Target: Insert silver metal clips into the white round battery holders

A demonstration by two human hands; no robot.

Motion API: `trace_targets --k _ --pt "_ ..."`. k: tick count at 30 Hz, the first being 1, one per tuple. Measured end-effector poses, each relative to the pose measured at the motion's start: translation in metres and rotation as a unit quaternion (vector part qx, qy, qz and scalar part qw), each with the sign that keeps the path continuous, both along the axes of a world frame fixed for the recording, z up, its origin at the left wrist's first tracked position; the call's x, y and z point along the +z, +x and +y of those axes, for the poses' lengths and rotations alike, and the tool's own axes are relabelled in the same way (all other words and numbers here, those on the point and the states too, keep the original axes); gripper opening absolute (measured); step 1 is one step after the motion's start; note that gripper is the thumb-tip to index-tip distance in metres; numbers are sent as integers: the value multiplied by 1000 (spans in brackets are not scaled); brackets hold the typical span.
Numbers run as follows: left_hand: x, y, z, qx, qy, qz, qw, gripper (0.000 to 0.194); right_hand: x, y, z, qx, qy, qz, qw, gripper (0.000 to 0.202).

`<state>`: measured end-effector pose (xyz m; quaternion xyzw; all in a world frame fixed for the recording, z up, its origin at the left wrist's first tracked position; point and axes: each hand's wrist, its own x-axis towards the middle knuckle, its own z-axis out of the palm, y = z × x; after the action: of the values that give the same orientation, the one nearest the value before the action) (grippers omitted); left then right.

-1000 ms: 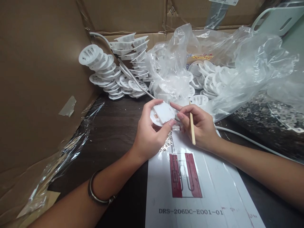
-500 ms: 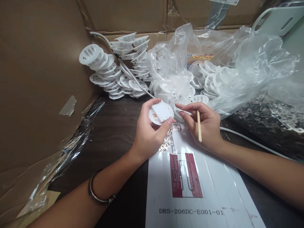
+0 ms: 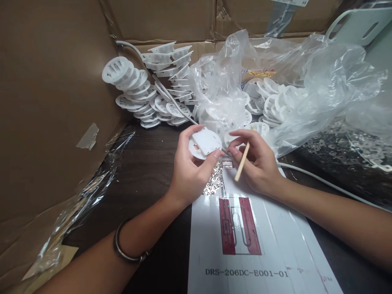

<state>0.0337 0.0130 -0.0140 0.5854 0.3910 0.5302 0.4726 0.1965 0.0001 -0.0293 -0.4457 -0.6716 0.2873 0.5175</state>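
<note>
My left hand grips a round white plastic part by its edges, thumb at the near side and fingers at the far side. A raised square block stands on the part's upper face, with a small opening beside it. Just to the right is my right hand, holding a light wooden stick that slants down across its fingers. Its thumb and index finger are bent near the part's right edge; a thin dark sliver shows at their tips, too small to name. Small shiny metal pieces lie below the left hand.
Stacked white round parts stand at the back left. A clear plastic bag partly covers more white parts. Many metal pieces lie at right. A printed sheet lies in front; a white cable runs rightward.
My right hand has moved a little left and its fingertips have come to the part's edge. The wooden stick now slants more. The white part has shifted slightly left.
</note>
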Motion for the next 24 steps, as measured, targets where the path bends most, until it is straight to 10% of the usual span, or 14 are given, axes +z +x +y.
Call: trace_targets --k 4,12,24 --pt "-2 0 0 -44 -11 -1 999 57 -5 2 1 46 -15 82 995 49" --pt "-1 0 -2 -75 -25 -14 997 64 -2 -5 -1 39 19 117 992 12" --pt "1 0 -1 -86 -26 -64 994 57 3 -2 -4 62 -10 112 992 17"
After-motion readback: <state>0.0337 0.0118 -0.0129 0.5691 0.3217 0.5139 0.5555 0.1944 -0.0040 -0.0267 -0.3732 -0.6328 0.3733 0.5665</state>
